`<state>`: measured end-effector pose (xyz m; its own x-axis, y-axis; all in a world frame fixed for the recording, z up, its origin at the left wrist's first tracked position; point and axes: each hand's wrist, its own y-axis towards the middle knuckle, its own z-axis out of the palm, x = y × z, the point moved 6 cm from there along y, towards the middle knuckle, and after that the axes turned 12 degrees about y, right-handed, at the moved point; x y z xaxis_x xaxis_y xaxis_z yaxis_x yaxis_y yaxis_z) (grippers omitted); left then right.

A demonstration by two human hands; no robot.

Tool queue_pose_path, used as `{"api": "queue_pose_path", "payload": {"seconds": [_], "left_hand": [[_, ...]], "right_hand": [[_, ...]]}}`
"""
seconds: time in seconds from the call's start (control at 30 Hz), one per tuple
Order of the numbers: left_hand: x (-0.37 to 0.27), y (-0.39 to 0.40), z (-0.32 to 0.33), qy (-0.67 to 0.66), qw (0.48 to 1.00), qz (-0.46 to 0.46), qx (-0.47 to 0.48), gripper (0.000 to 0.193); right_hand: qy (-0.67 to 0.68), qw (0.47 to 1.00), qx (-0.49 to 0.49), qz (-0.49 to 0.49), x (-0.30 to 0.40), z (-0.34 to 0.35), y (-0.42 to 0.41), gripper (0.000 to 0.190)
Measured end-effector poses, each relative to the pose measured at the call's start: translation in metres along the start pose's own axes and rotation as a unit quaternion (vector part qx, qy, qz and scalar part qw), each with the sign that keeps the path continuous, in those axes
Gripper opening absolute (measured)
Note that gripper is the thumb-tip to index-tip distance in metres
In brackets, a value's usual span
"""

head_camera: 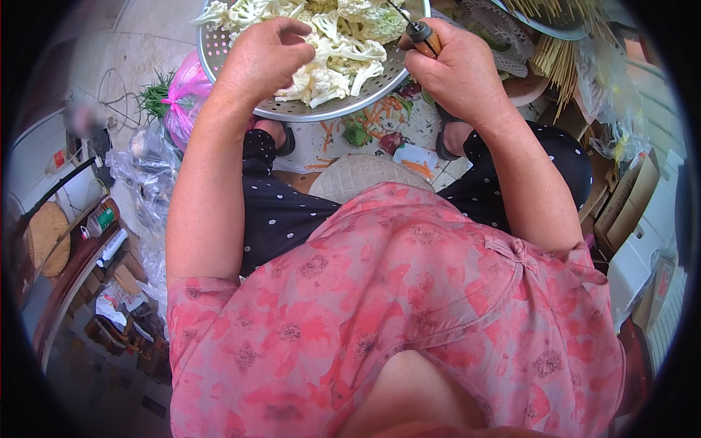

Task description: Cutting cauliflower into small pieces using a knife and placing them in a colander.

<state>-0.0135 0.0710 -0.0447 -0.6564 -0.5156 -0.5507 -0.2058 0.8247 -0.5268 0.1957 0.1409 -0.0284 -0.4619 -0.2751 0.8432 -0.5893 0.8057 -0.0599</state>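
Note:
A metal colander [402, 82] with a perforated wall holds cut cauliflower florets [334, 65] at the top of the view. Over its left side is my left hand [268, 57], fingers curled close to the florets; whether they pinch a piece is hidden. My right hand [457, 68], at the colander's right rim, grips a wooden-handled tool [425, 39] with a dark collar. Its thin metal blade or shaft points up and left, partly cut off by the frame's top edge. A larger, greener cauliflower piece [378, 22] lies near that tip.
Carrot peelings [383, 112] and leafy scraps [357, 131] litter the tiled floor between my feet. A pink plastic bag [186, 101] with green stalks stands left of the colander. Dry thin stalks [556, 68] and cardboard [627, 200] crowd the right. Clear plastic bags [145, 169] lie left.

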Motion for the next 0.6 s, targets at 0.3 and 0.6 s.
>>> {"api": "queue_pose_path", "payload": {"seconds": [0.3,0.6], "left_hand": [[-0.012,0.019,0.044,0.261,0.938,0.182,-0.135,0.038],[-0.039,0.038,0.05,0.269,0.952,0.097,-0.111,0.034]], "right_hand": [[0.179,0.974,-0.024,0.136,0.017,-0.026,0.005,0.008],[0.043,0.997,-0.062,-0.01,0.008,-0.029,0.004,0.02]]}}
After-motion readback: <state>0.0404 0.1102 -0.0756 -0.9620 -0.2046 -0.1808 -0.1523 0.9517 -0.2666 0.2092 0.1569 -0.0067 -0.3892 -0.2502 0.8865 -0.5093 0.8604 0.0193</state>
